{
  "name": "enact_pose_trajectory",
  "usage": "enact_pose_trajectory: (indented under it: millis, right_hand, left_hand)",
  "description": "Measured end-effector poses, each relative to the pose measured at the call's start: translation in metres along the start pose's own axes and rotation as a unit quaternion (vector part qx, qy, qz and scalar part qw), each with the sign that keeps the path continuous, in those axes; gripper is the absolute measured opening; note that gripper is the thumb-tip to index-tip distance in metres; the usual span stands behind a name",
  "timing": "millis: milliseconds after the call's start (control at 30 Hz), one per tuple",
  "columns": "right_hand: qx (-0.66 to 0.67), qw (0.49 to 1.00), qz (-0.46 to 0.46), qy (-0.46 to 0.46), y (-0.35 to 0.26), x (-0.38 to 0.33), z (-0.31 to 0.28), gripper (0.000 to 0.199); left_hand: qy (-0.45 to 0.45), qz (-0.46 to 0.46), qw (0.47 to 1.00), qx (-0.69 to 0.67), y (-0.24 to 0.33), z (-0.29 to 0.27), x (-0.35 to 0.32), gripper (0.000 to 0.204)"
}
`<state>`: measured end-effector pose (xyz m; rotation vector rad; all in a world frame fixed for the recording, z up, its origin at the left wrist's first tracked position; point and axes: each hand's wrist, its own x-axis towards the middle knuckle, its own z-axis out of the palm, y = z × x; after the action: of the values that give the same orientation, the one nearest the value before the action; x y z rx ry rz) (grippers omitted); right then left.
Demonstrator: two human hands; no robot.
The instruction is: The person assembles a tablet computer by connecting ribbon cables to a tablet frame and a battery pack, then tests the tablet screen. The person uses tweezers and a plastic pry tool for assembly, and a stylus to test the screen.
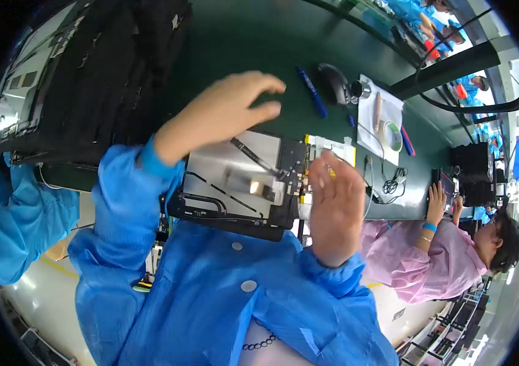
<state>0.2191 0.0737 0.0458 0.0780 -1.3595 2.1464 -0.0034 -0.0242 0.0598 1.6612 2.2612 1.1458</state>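
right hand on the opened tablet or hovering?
Cannot tell. The head view shows the right hand open, palm flat, overlapping the right edge of the tablet, but no contact line or gap shows from above. The left hand overlaps its top edge.

Bare green table (235,43) open at 12 o'clock; black tray stack (88,73) blocks 10 o'clock; pen (312,91), mouse (332,84), cables (393,180) crowd 2 o'clock.

Single head view, fisheye, worn on head, looking steeply down and forward. Close range: own blue sleeves enter from 6 o'clock, opened flat device (241,183) near centre. Green bench (241,43) runs from 12 toward 3 o'clock. Co-worker in pink (436,256) at 4 o'clock. Rim bends straight edges. No second view to overlap.
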Motion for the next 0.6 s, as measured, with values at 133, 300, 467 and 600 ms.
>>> enact_pose_trajectory:
  millis: [133, 300, 467, 600]
  right_hand:
    - [-0.169, 0.983, 0.053, 0.046, -0.018, 0.039, -0.028, 0.056]
    - [-0.582, 0.79, 0.008, -0.191, -0.003, 0.15, -0.066, 0.034]
    - [-0.803, 0.559, -0.068, -0.195, 0.07, 0.184, -0.104, 0.037]
    - [-0.836, 0.511, -0.018, -0.198, 0.079, 0.188, -0.109, 0.041]
  left_hand:
    - [0.187, -0.038, 0.971, -0.146, 0.073, -0.021, -0.059, 0.021]
    - [0.024, 0.406, 0.873, 0.268, 0.098, 0.063, -0.094, 0.025]
    - [-0.144, -0.017, 0.98, 0.139, 0.068, 0.067, -0.088, 0.089]
    - [-0.146, -0.005, 0.988, 0.056, 0.067, 0.059, -0.1, 0.089]
